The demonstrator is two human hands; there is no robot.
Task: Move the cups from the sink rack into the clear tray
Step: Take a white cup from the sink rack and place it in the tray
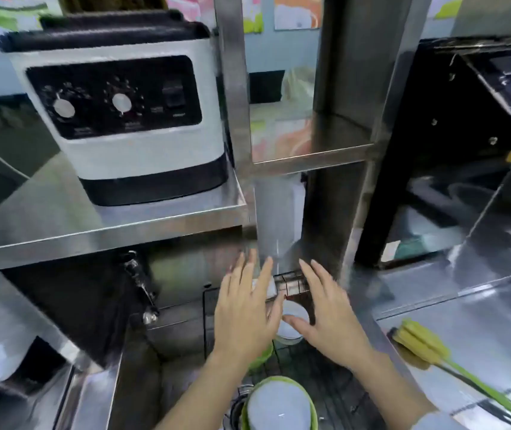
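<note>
White-and-black appliance (130,119), yellow brush (418,342) (green handle), green-rimmed white cup (279,405), steel-grey shelf (92,231).

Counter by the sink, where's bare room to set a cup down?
Bare steel lies on the right counter behind the yellow brush, and on the shelf in front of the white appliance. The rack is crowded: both hands and cups.
</note>
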